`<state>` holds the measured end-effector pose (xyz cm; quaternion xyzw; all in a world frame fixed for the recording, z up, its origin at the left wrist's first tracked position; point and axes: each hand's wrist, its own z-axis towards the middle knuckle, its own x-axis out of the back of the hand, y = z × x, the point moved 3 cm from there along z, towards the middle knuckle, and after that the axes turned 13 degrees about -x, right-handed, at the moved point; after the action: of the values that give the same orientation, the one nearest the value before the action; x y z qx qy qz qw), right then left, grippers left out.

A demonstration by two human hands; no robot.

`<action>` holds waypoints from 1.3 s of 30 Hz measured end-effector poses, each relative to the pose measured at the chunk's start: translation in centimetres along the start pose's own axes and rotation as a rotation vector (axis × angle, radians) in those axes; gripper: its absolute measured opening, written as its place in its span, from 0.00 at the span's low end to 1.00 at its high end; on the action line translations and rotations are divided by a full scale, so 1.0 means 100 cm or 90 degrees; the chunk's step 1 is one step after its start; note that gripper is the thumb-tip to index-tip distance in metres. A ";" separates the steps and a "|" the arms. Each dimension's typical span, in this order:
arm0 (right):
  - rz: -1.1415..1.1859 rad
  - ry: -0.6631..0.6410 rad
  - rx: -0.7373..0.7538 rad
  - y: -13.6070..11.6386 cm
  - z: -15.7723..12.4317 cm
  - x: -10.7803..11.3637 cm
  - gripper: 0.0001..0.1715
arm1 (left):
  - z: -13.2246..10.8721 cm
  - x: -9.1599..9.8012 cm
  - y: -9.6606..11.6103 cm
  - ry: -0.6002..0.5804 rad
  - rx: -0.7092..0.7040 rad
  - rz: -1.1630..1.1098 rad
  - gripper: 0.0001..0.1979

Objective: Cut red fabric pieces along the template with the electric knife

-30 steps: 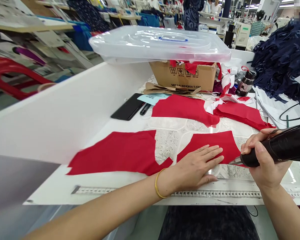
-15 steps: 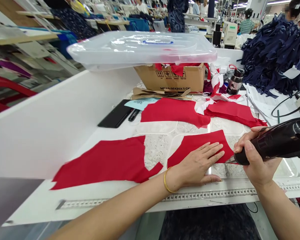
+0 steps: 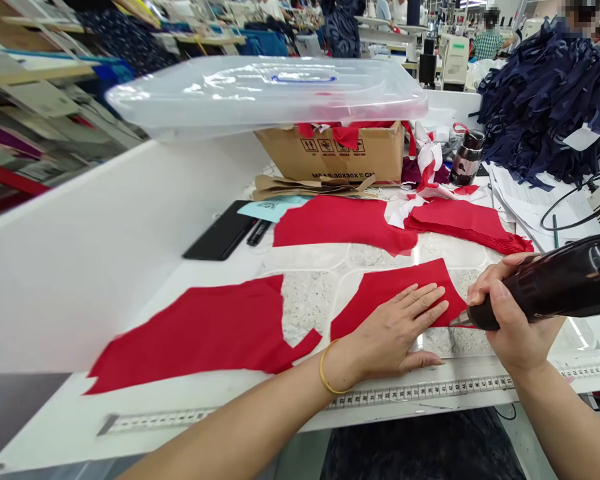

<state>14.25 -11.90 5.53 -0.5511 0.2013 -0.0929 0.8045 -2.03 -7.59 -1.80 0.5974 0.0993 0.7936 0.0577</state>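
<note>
My left hand (image 3: 400, 327) lies flat, fingers stretched, on a red fabric piece (image 3: 375, 297) at the centre of the table. In my right hand (image 3: 513, 320) is a black handheld power tool (image 3: 555, 280) with a narrow metal tip. That tip points left and meets the fabric's lower right edge, just beyond my left fingertips; whether it presses in is too small to tell. To the left lies a larger red fabric piece (image 3: 190, 333). Behind are another red piece (image 3: 337, 223) and a stack of red pieces (image 3: 463, 223).
A measuring tape (image 3: 380, 398) runs along the front edge. At the back stand a cardboard box (image 3: 340, 157) under a clear plastic lid (image 3: 265, 93), and a dark bottle (image 3: 467, 158). A black tablet-like slab (image 3: 220, 233) lies left. Navy strips (image 3: 545, 100) are heaped at right.
The view has shifted slightly, so the table's left side and back appear a little further left. Both hands and the tool keep practically the same place on the fabric.
</note>
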 end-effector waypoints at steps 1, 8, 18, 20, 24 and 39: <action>-0.007 -0.010 -0.001 -0.002 0.001 0.003 0.13 | 0.000 0.000 0.000 0.002 0.000 -0.001 0.39; -0.041 -0.009 0.002 -0.011 0.003 0.025 0.13 | -0.001 0.000 0.000 0.008 -0.002 -0.011 0.39; -0.033 0.008 0.003 -0.007 0.003 0.028 0.11 | 0.000 0.002 0.000 0.000 -0.008 -0.012 0.37; -0.033 0.008 0.003 -0.008 0.003 0.030 0.11 | 0.000 0.003 0.000 0.010 -0.010 -0.015 0.36; -0.045 0.030 0.007 -0.013 0.005 0.039 0.14 | -0.001 0.004 0.000 0.028 -0.013 -0.012 0.36; -0.063 0.075 0.023 -0.017 0.006 0.056 0.13 | -0.016 0.023 -0.007 0.126 0.093 0.186 0.19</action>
<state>19.69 -14.09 6.00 -0.5394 0.2192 -0.1682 0.7954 -4.18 -6.57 -0.21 0.5268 0.0742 0.8393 -0.1118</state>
